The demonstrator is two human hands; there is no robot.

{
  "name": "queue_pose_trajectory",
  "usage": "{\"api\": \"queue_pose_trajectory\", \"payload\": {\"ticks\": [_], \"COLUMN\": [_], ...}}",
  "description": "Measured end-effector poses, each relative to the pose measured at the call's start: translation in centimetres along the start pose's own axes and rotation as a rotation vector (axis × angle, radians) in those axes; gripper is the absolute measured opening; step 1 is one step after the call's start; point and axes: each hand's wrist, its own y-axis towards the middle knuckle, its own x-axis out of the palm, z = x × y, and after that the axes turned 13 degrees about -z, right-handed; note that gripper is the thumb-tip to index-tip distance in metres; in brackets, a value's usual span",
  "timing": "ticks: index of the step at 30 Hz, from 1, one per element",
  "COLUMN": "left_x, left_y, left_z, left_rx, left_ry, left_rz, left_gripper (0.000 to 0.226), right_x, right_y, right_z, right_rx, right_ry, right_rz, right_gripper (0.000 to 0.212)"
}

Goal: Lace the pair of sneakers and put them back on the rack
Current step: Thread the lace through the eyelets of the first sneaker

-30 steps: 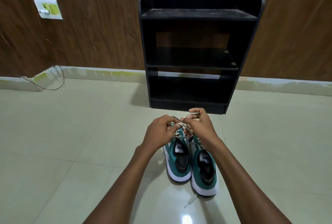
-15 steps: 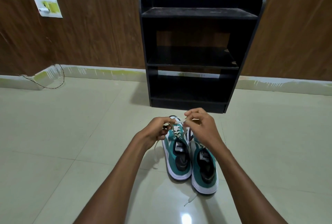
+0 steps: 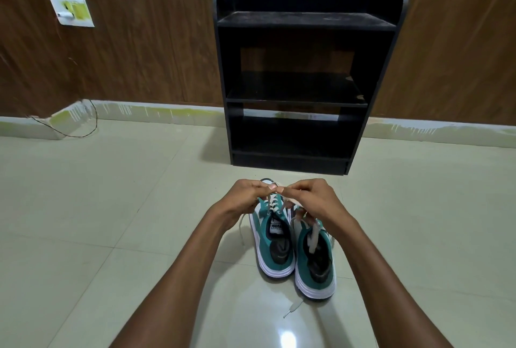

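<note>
Two teal sneakers with white soles stand side by side on the tiled floor, toes pointing at the rack. Over the toe of the left sneaker (image 3: 275, 247) my left hand (image 3: 245, 199) and my right hand (image 3: 314, 202) meet, both pinching its cream lace (image 3: 272, 204). One lace end hangs down the shoe's left side. The right sneaker (image 3: 317, 266) has a loose lace lying in its opening, and a lace tip trails on the floor behind its heel. The black shoe rack (image 3: 307, 82) stands just beyond, its three shelves bare.
A brown wood-panelled wall (image 3: 153, 40) runs behind the rack, with a white wall socket (image 3: 71, 9) at the upper left. A thin dark cable (image 3: 72, 130) loops on the floor by the skirting at the left. Pale glossy tiles (image 3: 97, 208) surround the shoes.
Both hands stay over the left sneaker's toe, working the lace. They drew slightly apart and then closed together again. The lace end now hangs lower on the left side. The shoes have not moved.
</note>
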Motion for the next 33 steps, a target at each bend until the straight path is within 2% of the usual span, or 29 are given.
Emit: {"api": "queue_pose_trajectory", "payload": {"ticks": [4, 7, 10, 12, 14, 15, 18, 20, 23, 30, 33], "left_x": [-1.2, -2.9, -3.9, -3.5, -2.5, -2.1, -0.9, -0.6, -0.6, -0.1, 0.2], "left_y": [-0.1, -0.1, -0.2, -0.3, -0.4, -0.4, -0.2, -0.1, 0.1, -0.3, -0.2], "left_z": [-1.9, -5.0, -7.7, -8.3, -8.1, -7.8, -7.0, -6.6, -6.5, -6.6, -6.8], "left_rx": [0.006, -0.080, -0.203, -0.190, -0.076, 0.010, 0.180, 0.174, 0.113, 0.103, 0.091], "left_ry": [0.053, 0.305, 0.498, 0.637, 0.760, 0.734, 0.479, 0.489, 0.559, 0.876, 0.910], "left_rz": [0.105, 0.267, 0.400, 0.428, 0.409, 0.363, 0.157, 0.119, 0.163, 0.270, 0.260], "left_gripper": [0.023, 0.025, 0.023, 0.017, 0.013, 0.018, 0.030, 0.025, 0.017, 0.027, 0.026], "right_x": [-0.6, -1.3, -1.6, -1.4, -0.8, -0.4, 0.7, 1.4, 2.0, 0.9, 0.5], "right_y": [0.9, 1.0, 0.6, 0.6, 0.7, 0.7, 1.0, 1.2, 1.3, 1.3, 1.3], "right_z": [1.0, 1.9, 2.9, 3.5, 3.8, 3.9, 3.9, 3.8, 3.6, 4.8, 5.2], "right_rx": [0.009, 0.063, 0.072, 0.032, 0.003, -0.006, -0.023, -0.015, -0.007, -0.032, -0.026], "right_ry": [-0.283, -0.573, -0.724, -0.777, -0.780, -0.792, -0.920, -0.978, -1.024, -1.019, -1.045], "right_rz": [0.164, 0.280, 0.282, 0.254, 0.195, 0.163, 0.074, 0.027, 0.028, 0.096, 0.078], "right_gripper": [0.014, 0.013, 0.014, 0.017, 0.026, 0.031, 0.034, 0.025, 0.022, 0.022, 0.024]}}
